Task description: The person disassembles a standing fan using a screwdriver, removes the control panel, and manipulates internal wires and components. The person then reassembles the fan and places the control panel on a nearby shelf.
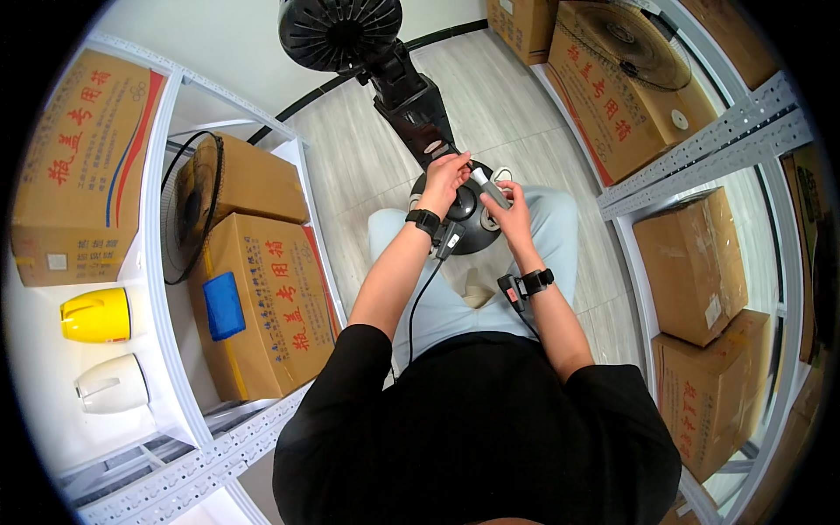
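Pale plank flooring (350, 149) runs between two banks of white perforated shelving (192, 468) on my remote feed.

Central item: a grey-and-white tool (495, 193), roughly handle-shaped, located above the round black base (481, 241) of a fan stand (411, 109). Right hand (518, 214): fingers closed around the grey body, white end directed toward the stand. Left hand (446, 182): fingers drawn together just beside that white end, at the lower part of the stand; I cannot tell whether they grip anything.

Handling, in my judgement: the tool should be light and rigid, its smooth casing possibly slippery; I would hold it by the grey body, clear of the white end. The stand appears stiff and heavier. Its column offers the sounder hold; I would not lift by the ribbed motor housing (343, 31).

Outward, I note a wire fan guard (188, 199) upright among cartons (267, 297) at left, a yellow shell (94, 316) and a white shell (112, 385) nearby, and a second guard (623, 39) against a carton at right.
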`<state>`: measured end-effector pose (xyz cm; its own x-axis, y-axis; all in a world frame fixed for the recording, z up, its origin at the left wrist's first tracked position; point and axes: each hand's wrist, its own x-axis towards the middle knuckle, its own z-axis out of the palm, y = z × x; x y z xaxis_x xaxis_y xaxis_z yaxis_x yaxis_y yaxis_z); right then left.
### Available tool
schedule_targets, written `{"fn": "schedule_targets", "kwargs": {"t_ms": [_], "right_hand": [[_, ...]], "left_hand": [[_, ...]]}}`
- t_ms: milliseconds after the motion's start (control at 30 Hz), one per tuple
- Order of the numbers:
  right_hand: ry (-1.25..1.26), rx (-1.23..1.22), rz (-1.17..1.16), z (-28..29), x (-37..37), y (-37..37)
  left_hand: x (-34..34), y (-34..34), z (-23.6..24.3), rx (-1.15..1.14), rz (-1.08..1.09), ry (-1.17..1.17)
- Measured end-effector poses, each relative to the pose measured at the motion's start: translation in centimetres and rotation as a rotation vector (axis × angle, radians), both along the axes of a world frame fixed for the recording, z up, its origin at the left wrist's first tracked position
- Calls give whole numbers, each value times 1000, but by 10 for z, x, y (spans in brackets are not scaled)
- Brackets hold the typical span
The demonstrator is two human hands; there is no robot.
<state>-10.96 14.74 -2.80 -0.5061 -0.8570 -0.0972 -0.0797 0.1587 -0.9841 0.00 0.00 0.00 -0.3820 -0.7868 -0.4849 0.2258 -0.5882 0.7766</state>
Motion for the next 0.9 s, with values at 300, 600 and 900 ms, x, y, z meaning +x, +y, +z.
{"fn": "schedule_targets", "kwargs": {"t_ms": [300,600,900], "right_hand": [[-413,87,46,25,-14,8],[-914,181,31,32,-17,9],[-351,-24,-20,22,-3,15]], "left_hand": [[-3,1,-3,40,-2,14],[2,-3,-8,-1,-7,9],[1,-5,-3,26,-36,35]]}}
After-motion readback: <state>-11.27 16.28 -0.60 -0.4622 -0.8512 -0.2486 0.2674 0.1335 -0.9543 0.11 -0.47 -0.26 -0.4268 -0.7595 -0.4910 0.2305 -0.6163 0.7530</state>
